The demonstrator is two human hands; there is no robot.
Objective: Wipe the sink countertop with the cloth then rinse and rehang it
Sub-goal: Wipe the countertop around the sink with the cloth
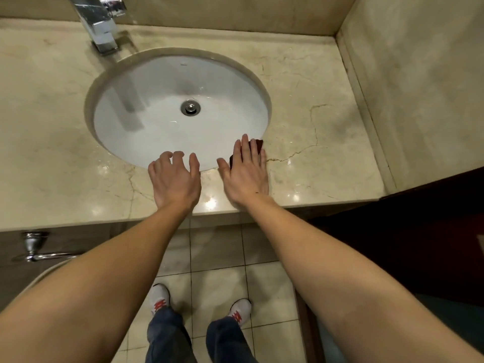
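your right hand lies flat, fingers spread, pressing the one dark cloth onto the table at the near right rim of the one sink. your left hand hovers empty beside it, fingers loosely curled. one tap stands behind.
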